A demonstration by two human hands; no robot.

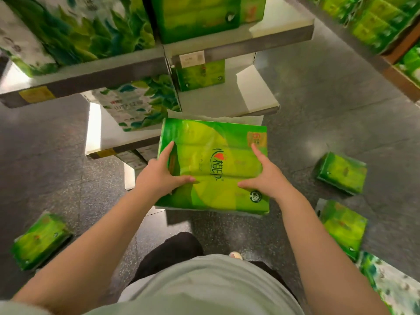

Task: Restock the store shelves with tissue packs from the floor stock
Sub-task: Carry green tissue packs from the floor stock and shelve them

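Both grips are clamping the green tissue pack (213, 165): left hand (159, 172) and right hand (266, 176) are pinching opposite sides, probably to keep the soft pack flat. It is hanging over the floor (318, 87), just before the low shelf (227, 103).

held pack (218, 164): between left hand (156, 176) and right hand (270, 178), before the lower shelf (229, 103)
floor (318, 105): one pack (39, 241) left, two packs (342, 172) right
upper shelf (127, 64): packs on it
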